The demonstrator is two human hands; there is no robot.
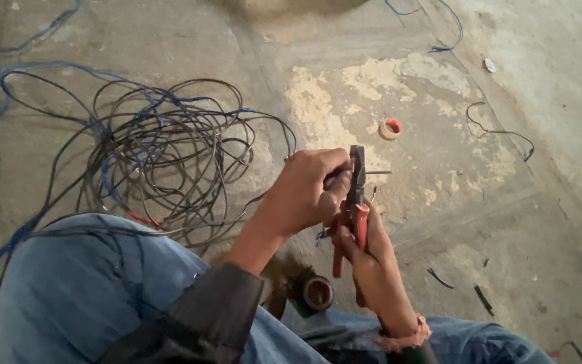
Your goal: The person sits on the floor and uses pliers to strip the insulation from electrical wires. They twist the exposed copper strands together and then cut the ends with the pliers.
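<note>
Tape roll near knees. Right hand grips red-handled pliers, long axis upright, head up. Left hand closed on wire at pliers head, stub pointing right. Wire coil beyond, left. Small tape roll farther.

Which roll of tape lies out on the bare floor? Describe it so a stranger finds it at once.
Start from the pale, flaking patch of concrete floor beyond the hands. At its right edge, just above the pliers, lies a small tape roll. Its orange-red inner ring sets it apart from the darker roll by the knees.
</note>
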